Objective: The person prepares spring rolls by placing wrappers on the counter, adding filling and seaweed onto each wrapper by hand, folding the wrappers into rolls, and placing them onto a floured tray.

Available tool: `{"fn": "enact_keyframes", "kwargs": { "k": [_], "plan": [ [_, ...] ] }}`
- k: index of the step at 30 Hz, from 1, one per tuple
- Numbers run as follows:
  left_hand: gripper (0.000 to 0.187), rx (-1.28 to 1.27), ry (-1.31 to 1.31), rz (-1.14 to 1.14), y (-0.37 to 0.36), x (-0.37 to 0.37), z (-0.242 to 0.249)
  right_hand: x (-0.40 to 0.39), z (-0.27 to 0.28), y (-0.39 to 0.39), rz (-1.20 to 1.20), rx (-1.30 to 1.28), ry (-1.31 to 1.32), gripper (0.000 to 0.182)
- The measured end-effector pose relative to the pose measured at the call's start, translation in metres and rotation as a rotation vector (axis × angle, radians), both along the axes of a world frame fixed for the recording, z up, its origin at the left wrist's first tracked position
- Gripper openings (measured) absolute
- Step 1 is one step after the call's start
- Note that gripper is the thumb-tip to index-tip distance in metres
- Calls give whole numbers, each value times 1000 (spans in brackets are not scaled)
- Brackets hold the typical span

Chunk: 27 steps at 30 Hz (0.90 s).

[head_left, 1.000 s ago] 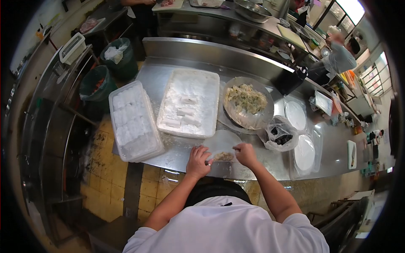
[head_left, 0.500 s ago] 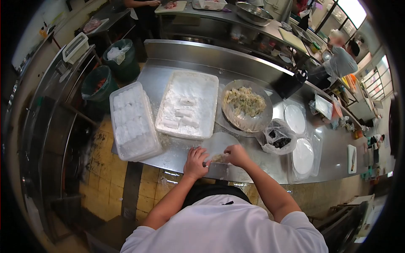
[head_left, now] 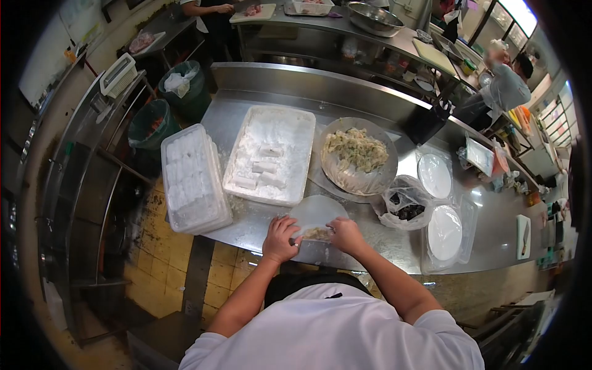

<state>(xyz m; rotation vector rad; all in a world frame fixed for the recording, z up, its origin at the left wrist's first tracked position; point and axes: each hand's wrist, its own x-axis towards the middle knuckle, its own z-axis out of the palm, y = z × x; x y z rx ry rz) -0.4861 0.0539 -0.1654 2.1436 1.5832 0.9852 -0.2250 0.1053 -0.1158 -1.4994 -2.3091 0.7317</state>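
Note:
A translucent round sheet [head_left: 316, 211] lies at the front edge of the steel table, with a short strip of pale filling [head_left: 316, 234] along its near side. My left hand [head_left: 282, 238] rests at the sheet's left edge, fingers slightly apart. At the right end of the filling, my right hand [head_left: 346, 235] is closed around something small that I cannot make out. Behind the sheet stands a round metal bowl of mixed filling [head_left: 357, 151]. A white-powdered tray [head_left: 271, 132] holds several pale rolls [head_left: 264, 167].
Stacked plastic boxes of white rolls [head_left: 192, 179] stand at the left. To the right are a plastic bag with dark contents [head_left: 404, 206], wrapped stacks of white rounds [head_left: 444, 233] and a black container [head_left: 428, 123]. A knife lies on a board [head_left: 523, 237]. A co-worker [head_left: 502, 89] is at back right.
The view has shifted slightly. My hands are a little farther apart, and more of the sheet and filling shows between them. The co-worker at the back right has moved slightly.

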Motion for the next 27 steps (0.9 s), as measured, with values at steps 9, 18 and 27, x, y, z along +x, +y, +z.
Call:
{"fn": "enact_keyframes", "kwargs": {
  "k": [9,18,27],
  "plan": [
    [33,28,31,6,1,1,-4,-25,-2,21,203,-93,-189,28],
    [33,26,19,8,0,1,0,-9,14,19,39,-265,81,20],
    [33,25,7,6,0,0,-1,-16,1,0,123,128,-75,15]
  ]
}}
